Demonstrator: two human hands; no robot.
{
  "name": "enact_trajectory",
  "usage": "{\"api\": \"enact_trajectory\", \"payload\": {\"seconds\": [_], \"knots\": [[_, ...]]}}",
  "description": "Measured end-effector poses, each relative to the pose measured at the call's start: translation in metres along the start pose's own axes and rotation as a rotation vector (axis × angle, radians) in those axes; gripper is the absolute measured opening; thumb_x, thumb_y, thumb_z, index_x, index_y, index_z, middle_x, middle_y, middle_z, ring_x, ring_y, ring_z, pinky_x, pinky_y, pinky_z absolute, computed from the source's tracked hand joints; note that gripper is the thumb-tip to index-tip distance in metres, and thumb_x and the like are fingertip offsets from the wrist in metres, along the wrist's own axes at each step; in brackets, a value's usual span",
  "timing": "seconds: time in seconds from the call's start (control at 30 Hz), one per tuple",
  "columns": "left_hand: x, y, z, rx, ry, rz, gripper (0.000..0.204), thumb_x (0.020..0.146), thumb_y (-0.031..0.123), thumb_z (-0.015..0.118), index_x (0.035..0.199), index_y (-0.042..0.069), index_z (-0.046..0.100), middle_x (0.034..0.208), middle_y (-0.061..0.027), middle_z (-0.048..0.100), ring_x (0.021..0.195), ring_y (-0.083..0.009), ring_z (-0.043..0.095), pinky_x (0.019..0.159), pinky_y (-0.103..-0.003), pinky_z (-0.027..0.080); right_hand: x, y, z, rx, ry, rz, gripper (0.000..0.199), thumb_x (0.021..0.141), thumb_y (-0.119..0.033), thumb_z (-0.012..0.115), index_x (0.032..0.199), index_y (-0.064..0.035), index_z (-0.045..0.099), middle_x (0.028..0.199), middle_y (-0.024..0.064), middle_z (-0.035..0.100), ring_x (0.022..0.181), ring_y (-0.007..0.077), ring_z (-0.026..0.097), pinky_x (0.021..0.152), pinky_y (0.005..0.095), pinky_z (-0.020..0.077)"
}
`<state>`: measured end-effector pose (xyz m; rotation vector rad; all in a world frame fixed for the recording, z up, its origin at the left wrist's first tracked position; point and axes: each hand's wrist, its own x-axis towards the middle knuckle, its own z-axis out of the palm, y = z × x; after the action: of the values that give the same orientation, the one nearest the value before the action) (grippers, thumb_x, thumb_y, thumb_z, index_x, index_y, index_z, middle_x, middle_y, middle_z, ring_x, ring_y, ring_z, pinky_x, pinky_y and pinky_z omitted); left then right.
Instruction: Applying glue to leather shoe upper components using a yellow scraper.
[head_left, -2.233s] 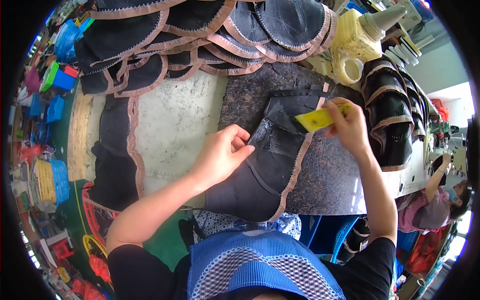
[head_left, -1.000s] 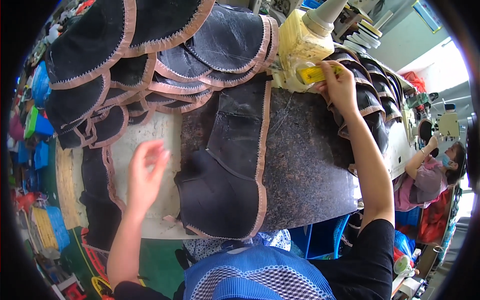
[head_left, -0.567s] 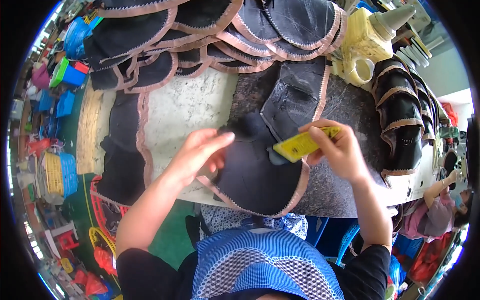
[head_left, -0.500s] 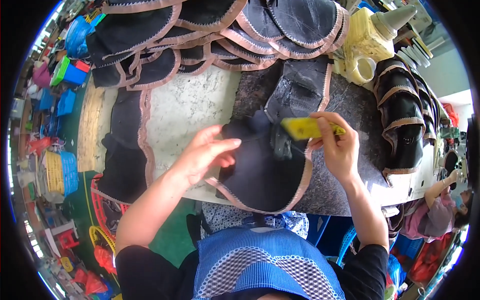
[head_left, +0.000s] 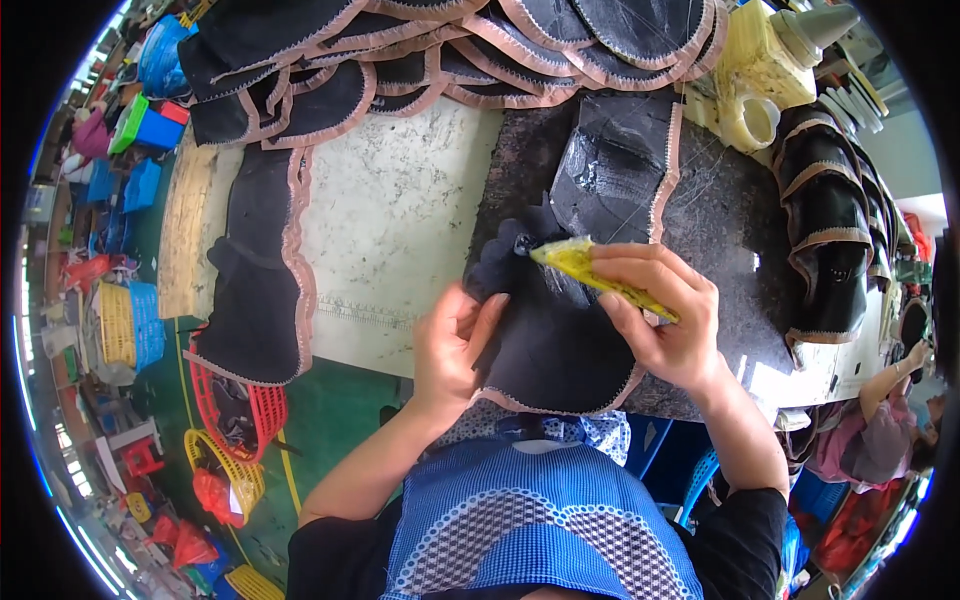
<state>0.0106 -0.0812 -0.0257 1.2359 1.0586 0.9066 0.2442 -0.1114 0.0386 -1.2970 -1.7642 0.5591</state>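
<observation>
My right hand [head_left: 665, 315] grips a flat yellow brush [head_left: 580, 266] with a pale, frayed tip. The tip rests at a small scalloped black piece [head_left: 493, 255], beside a wet, shiny spot. This piece lies along the left side of a larger black leather-like panel [head_left: 570, 350] with a pinkish-brown zigzag-stitched border. My left hand [head_left: 448, 345] pinches the left edge there, thumb on top; exactly which layers sit between the fingers is hidden. Wet, glossy smears cover the panel's upper part.
Overlapping black panels [head_left: 420, 40] line the table's far side. A similar panel [head_left: 250, 290] lies at left, and a stack of them [head_left: 825, 230] at right. At the far right stands a stained yellowish bottle [head_left: 765, 75] with a grey nozzle. A red basket [head_left: 240, 410] is below the left edge.
My left hand has come down and closed on the panel's left edge. The brush has swung left and down from above the panel onto the scalloped piece. The whole view has shifted slightly.
</observation>
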Motion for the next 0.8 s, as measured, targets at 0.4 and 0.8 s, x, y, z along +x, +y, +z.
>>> {"api": "enact_trajectory", "payload": {"seconds": [0.4,0.8], "knots": [[-0.007,-0.008,0.001,0.207,0.06,0.17,0.01,0.097,0.0,0.066,0.103,-0.005,0.061,0.084,-0.0087,0.072,0.074,-0.007,0.063,0.064,-0.024,0.05,-0.008,-0.005,0.01,-0.086,-0.012,-0.18,0.03,0.081,-0.009,0.079,0.106,0.0024,0.068,0.109,0.0171,0.071,0.089,0.0283,0.073,0.074,0.0352,0.0608],[-0.006,-0.008,0.0,0.3,0.109,0.223,0.019,0.093,0.001,0.07,0.111,-0.003,0.063,0.084,-0.0097,0.074,0.073,-0.0089,0.067,0.065,-0.025,0.051,-0.001,-0.016,0.009,-0.044,0.009,-0.24,0.023,0.08,-0.007,0.077,0.098,0.0044,0.07,0.102,0.0185,0.072,0.08,0.0279,0.074,0.067,0.0338,0.0609]]}}
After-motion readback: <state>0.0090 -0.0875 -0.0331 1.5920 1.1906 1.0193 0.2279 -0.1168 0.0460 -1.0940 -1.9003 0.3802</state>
